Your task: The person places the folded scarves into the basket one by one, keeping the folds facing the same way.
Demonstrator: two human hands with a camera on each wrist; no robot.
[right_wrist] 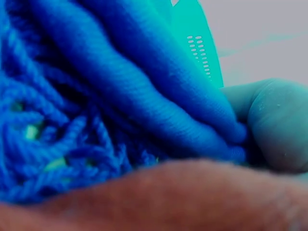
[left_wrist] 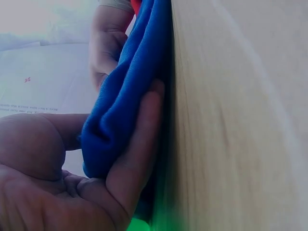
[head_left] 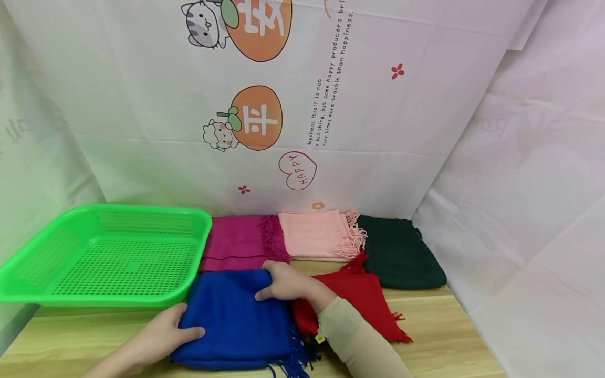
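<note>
A folded blue scarf (head_left: pixel 236 320) with fringe along its right edge lies at the front of the table. My left hand (head_left: pixel 165 332) grips its left edge, thumb on top and fingers underneath, as the left wrist view shows with the folded layers (left_wrist: pixel 122 96) between them. At the far right corner my right hand (head_left: pixel 288 283) pinches the scarf, thumb on its upper face. In the right wrist view the blue folds (right_wrist: pixel 159 96) lie between thumb and fingers, with twisted fringe (right_wrist: pixel 53 130) beside them. Part of a red scarf (head_left: pixel 354 294) shows under my right forearm.
A green plastic basket (head_left: pixel 189 294) stands at the left, close to the blue scarf. Behind lie a folded magenta scarf (head_left: pixel 236 236), a pink scarf (head_left: pixel 312 233) and a dark green scarf (head_left: pixel 402 254). White printed cloth (head_left: pixel 368 115) walls the table (head_left: pixel 435 331) at back and sides.
</note>
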